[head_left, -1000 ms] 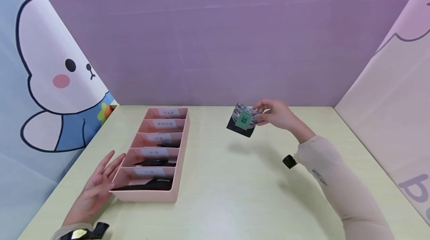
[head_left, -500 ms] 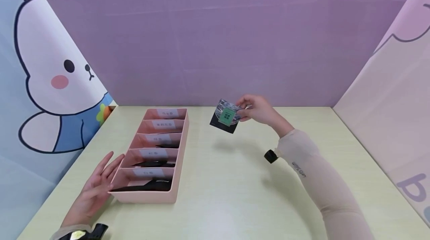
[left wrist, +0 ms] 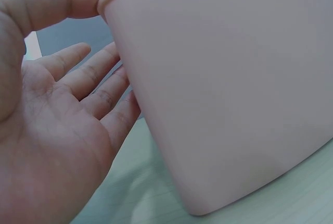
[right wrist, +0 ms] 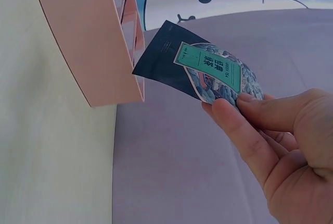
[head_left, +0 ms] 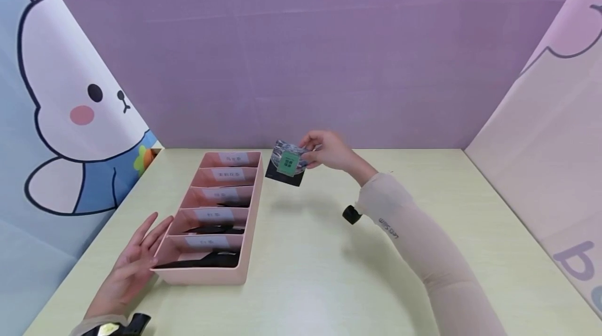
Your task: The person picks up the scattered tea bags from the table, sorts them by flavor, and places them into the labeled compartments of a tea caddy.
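Note:
In the head view my right hand (head_left: 331,152) pinches a green tea bag sachet (head_left: 287,163) by one edge, above the table just right of the pink divided box. The right wrist view shows the dark sachet (right wrist: 174,60) with its green label, thumb and fingers on its patterned end. My left hand (head_left: 129,268) rests against the box's near left corner. In the left wrist view, its thumb touches the rim and its straight fingers touch the side of the pink box (left wrist: 218,94). Dark sachets (head_left: 216,259) lie in the nearer compartments.
Each compartment of the box has a white label (head_left: 213,215) on its wall. A purple backdrop (head_left: 301,64) stands behind the pale table (head_left: 301,284). Printed cartoon panels (head_left: 61,95) flank it on the left and right.
My right hand has carried the sachet leftward across the table, close to the box. My left hand and the box have stayed in place.

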Demonstrator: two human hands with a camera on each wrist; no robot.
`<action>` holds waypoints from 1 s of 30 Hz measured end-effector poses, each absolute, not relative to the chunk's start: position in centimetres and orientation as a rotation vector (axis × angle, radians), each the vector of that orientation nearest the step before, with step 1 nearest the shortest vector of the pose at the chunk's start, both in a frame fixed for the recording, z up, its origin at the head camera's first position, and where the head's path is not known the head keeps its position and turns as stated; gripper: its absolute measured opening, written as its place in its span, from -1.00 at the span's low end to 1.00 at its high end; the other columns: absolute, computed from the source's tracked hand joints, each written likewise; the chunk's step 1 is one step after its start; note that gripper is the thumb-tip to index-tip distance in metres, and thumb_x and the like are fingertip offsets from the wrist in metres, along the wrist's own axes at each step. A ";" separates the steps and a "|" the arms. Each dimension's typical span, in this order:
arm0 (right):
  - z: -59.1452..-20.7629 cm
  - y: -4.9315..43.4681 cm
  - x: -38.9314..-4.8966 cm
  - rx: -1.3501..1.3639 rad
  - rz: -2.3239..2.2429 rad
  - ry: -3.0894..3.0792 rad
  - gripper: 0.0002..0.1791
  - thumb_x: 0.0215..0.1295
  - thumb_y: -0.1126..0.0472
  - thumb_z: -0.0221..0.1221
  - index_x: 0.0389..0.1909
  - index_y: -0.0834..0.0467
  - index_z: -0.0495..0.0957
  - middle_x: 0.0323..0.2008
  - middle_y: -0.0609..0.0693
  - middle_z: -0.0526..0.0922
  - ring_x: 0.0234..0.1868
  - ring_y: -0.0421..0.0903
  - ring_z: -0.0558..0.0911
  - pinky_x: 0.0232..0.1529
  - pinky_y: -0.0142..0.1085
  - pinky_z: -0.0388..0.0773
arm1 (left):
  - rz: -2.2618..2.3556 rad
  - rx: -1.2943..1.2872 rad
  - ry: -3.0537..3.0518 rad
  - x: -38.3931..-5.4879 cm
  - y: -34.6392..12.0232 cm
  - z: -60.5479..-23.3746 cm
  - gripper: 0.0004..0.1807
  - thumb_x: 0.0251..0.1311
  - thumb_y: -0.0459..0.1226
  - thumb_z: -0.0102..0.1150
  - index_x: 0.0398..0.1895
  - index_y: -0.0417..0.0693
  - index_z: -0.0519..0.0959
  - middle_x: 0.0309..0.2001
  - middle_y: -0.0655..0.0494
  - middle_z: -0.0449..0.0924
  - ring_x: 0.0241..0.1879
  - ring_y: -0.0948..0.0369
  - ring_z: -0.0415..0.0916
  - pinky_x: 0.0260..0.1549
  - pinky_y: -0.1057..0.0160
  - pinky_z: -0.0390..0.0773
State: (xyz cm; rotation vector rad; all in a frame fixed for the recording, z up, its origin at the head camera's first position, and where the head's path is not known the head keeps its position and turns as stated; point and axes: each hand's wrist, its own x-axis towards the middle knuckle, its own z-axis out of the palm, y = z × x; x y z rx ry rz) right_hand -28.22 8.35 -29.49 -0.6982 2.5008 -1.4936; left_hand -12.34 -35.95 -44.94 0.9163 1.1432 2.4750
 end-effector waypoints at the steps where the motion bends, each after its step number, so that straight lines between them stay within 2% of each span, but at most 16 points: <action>1: -29.5 7.9 -28.3 -0.710 -1.491 2.494 -0.81 0.27 0.51 0.21 -0.10 0.34 0.57 -0.32 0.16 0.58 -0.39 0.01 0.70 -0.32 -0.23 0.68 | 2.475 0.914 1.137 -12.3 -35.9 -44.9 -0.08 0.20 -0.72 -0.66 0.62 0.07 -0.27 0.55 0.09 0.08 0.50 0.29 0.02 0.04 0.37 0.44; 5: -29.6 6.2 -28.5 -0.747 -1.469 2.482 -0.82 0.28 0.51 0.21 -0.11 0.33 0.57 -0.32 0.16 0.60 -0.40 0.01 0.71 -0.31 -0.23 0.69 | 2.479 0.910 1.118 -12.2 -35.9 -45.0 -0.07 0.19 -0.73 -0.67 0.62 0.06 -0.32 0.55 0.09 0.09 0.50 0.30 0.03 0.00 0.39 0.48; 10: -29.7 4.1 -28.9 -0.794 -1.437 2.484 -0.82 0.30 0.48 0.21 -0.09 0.30 0.58 -0.31 0.15 0.61 -0.38 0.01 0.69 -0.23 -0.10 0.68 | 2.478 0.916 1.114 -12.2 -35.9 -44.9 -0.05 0.16 -0.74 -0.70 0.62 0.06 -0.34 0.55 0.10 0.07 0.50 0.31 0.01 -0.04 0.40 0.50; 19: -29.8 0.2 -28.9 -0.876 -1.401 2.491 -0.82 0.31 0.45 0.22 -0.09 0.28 0.61 -0.31 0.12 0.60 -0.38 -0.02 0.68 -0.29 -0.22 0.68 | 2.459 0.881 1.211 -12.3 -35.9 -44.9 -0.08 0.20 -0.70 -0.67 0.62 0.07 -0.34 0.55 0.13 0.08 0.50 0.32 0.01 0.25 0.36 0.27; 24: -30.3 -1.9 -28.6 -0.918 -1.392 2.477 -0.81 0.31 0.46 0.21 -0.08 0.30 0.59 -0.28 0.12 0.60 -0.34 0.00 0.67 -0.31 -0.27 0.67 | 2.457 0.879 1.235 -12.3 -35.9 -44.9 -0.09 0.20 -0.70 -0.66 0.61 0.04 -0.38 0.55 0.14 0.08 0.50 0.32 0.01 0.23 0.36 0.29; 28: -30.5 -3.3 -28.0 -0.973 -1.364 2.497 -0.82 0.32 0.44 0.21 -0.08 0.27 0.59 -0.29 0.10 0.61 -0.32 -0.03 0.66 -0.33 -0.31 0.66 | 2.465 0.883 1.200 -12.3 -35.8 -44.9 -0.08 0.21 -0.71 -0.65 0.62 0.07 -0.32 0.55 0.12 0.09 0.50 0.32 0.02 0.22 0.35 0.31; 30: -30.6 -3.9 -27.6 -1.013 -1.334 2.519 -0.83 0.33 0.43 0.21 -0.09 0.25 0.59 -0.29 0.07 0.62 -0.32 -0.07 0.65 -0.32 -0.37 0.64 | 2.471 0.871 1.194 -12.3 -35.8 -44.9 -0.08 0.21 -0.71 -0.64 0.62 0.09 -0.29 0.54 0.14 0.10 0.49 0.33 0.04 0.13 0.38 0.39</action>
